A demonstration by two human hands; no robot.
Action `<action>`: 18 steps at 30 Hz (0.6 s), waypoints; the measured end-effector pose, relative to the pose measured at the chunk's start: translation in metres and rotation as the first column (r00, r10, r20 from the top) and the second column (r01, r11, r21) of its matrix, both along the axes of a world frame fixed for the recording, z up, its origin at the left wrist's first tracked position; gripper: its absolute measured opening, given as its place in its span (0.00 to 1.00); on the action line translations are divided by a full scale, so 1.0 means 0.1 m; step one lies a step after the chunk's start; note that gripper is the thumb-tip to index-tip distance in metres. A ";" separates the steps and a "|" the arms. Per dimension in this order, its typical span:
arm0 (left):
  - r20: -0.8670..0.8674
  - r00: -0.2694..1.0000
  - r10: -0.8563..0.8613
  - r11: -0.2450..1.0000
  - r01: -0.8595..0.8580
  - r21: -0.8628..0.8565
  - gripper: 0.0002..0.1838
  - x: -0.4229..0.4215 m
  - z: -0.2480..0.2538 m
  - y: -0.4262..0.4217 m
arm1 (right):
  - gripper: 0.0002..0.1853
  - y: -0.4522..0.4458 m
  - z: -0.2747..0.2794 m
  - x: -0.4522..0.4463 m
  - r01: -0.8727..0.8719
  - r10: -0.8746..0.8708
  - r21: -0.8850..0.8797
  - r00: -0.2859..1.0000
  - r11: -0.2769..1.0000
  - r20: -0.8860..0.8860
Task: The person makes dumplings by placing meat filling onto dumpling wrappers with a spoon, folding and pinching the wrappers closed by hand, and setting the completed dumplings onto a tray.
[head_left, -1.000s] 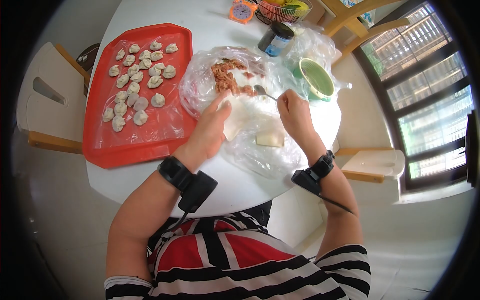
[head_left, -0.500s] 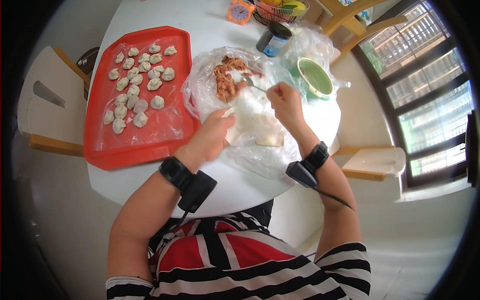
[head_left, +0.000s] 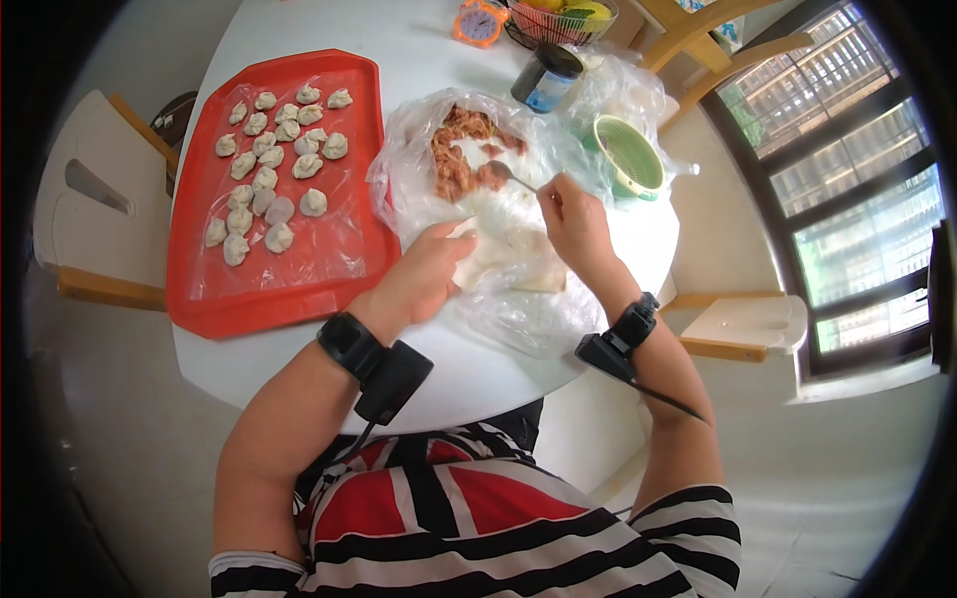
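Observation:
My right hand (head_left: 576,221) is closed round the handle of a metal spoon (head_left: 518,179). The spoon's bowl touches the edge of the minced meat filling (head_left: 459,171), which lies on a clear plastic bag (head_left: 404,149). Thumb on top, my left hand (head_left: 431,267) grips a pale dumpling wrapper (head_left: 480,257). More wrappers (head_left: 538,271) rest on the plastic just right of it. To the left stands a red tray (head_left: 299,311) with several folded dumplings (head_left: 307,166) on its plastic lining.
Beyond the bag are a dark-lidded jar (head_left: 546,78), a green strainer basket (head_left: 630,157), an orange clock (head_left: 479,24) and a fruit basket (head_left: 563,25). Chairs flank the white table (head_left: 419,389), one on the left (head_left: 100,199) and others on the right.
My right hand has turned and moved slightly right and down, and the spoon now shows more fully, with meat at its tip. The left hand with the wrapper has hardly moved.

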State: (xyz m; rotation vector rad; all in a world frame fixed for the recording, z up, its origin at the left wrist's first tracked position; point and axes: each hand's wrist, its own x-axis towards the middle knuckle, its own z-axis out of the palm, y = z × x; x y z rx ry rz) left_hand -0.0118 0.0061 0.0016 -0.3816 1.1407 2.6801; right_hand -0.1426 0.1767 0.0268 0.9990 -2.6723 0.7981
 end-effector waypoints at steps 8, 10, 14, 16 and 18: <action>-0.066 0.997 -0.040 0.999 0.041 0.004 0.19 -0.03 -0.08 -0.02 | 0.07 0.07 0.06 -0.17 -0.038 0.115 -0.184 0.895 0.982 0.431; -0.083 0.994 -0.064 0.998 0.063 -0.015 0.19 -0.04 -0.08 -0.03 | 0.07 0.04 0.14 -0.18 0.021 0.097 -0.202 0.825 0.979 0.557; -0.066 0.997 -0.041 0.999 0.041 0.000 0.20 -0.05 -0.08 -0.02 | 0.06 0.08 0.27 -0.24 0.210 0.061 -0.226 0.590 0.951 0.805; -0.063 0.998 -0.025 0.999 0.026 0.029 0.20 -0.06 -0.09 -0.03 | 0.05 0.14 0.33 -0.26 0.238 0.059 -0.215 0.531 0.947 0.845; -0.104 0.994 -0.024 0.999 0.029 0.046 0.18 -0.07 -0.12 -0.04 | 0.05 0.21 0.37 -0.27 0.281 0.065 -0.216 0.461 0.935 0.885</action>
